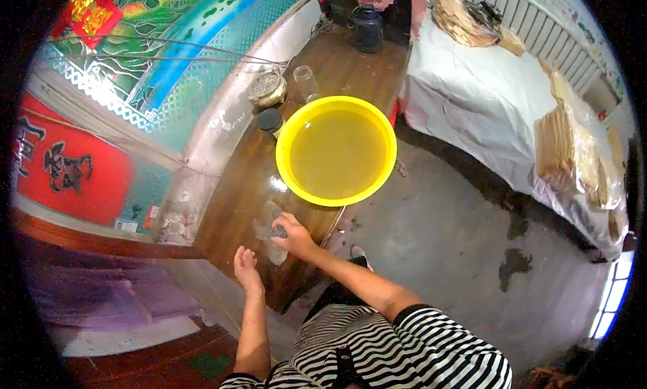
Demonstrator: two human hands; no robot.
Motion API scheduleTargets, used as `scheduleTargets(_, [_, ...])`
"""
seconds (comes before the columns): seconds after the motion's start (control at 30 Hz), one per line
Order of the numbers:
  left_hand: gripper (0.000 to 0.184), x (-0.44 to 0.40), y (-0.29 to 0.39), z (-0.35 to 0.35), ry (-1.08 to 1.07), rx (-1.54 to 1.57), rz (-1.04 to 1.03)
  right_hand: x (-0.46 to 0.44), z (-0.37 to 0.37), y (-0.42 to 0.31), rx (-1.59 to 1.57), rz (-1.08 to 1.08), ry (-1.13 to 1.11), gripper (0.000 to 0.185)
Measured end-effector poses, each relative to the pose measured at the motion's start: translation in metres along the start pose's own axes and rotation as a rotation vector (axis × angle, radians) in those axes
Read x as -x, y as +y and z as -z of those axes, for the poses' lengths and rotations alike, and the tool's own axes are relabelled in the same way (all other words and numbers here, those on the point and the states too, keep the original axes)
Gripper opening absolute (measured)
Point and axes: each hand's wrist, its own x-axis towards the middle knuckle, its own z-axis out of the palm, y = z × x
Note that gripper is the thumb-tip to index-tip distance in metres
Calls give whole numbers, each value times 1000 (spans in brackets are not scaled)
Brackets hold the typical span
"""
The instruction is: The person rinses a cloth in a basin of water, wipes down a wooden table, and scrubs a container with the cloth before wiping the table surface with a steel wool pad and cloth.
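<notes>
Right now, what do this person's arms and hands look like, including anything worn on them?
The left hand and right hand are ungloved, with no watch visible. The forearms are bare below short sleeves striped black and white; the right one ends in a dark edge.

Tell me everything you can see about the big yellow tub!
The yellow tub is round, with a smooth rim, and looks like plastic. It holds murky liquid. It sits upright on the brown table, its rim seemingly poking past the edge. A jar is close beside it; I can't tell if they touch. The left hand and right hand are apart from it.
</notes>
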Motion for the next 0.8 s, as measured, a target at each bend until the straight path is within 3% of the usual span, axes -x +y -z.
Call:
scheduleTargets(0.1, [32, -3, -22, -26, -63, 214, 12, -27, 58, -15, 54, 100, -123, 40])
scheduleTargets(0.13, [30, -5, -38, -37, -138, 289, -111, -37, 89, -37, -17, -42, -101, 42])
scheduleTargets(0.17, [29, 7, -9, -55, -133, 104, -93, -43, 118, -54, -87, -194, -82, 45])
scheduleTargets(0.2, [34, -6, -21, -70, -161, 308, 181, -51, 145, -33, -3, 21, 86, 50])
scheduleTargets(0.3, [42, -9, -11, -115, -258, 357, 222, -89, 258, -41, -174, -390, 250, 47])
scheduleTargets(0.33, [44, -10, -7, -128, -249, 363, 251, -103, 294, -20, -43, -309, 334, 41])
scheduleTargets(0.43, [48, -17, -4, -158, -229, 412, 321, -135, 369, 8, -72, -443, 482, 28])
scheduleTargets(0.5, [49, -31, -16, -173, -216, 500, 333, -157, 393, 39, -225, -384, 413, 21])
scheduleTargets(0.53, [48, -29, 9, -183, -152, 447, 405, -173, 407, 79, -428, -560, 449, 18])
scheduleTargets(0.57, [47, -35, 2, -192, -165, 431, 382, -186, 415, 98, -420, -701, 369, 20])
scheduleTargets(0.63, [44, -46, -21, -206, -186, 393, 326, -210, 421, 149, -632, -680, 202, 21])
scheduleTargets(0.7, [36, -39, 13, -218, -27, 432, 486, -231, 411, 131, -605, -745, 64, 21])
scheduleTargets(0.8, [35, -44, 18, -229, 92, 479, 446, -257, 388, 129, -435, -766, -50, 19])
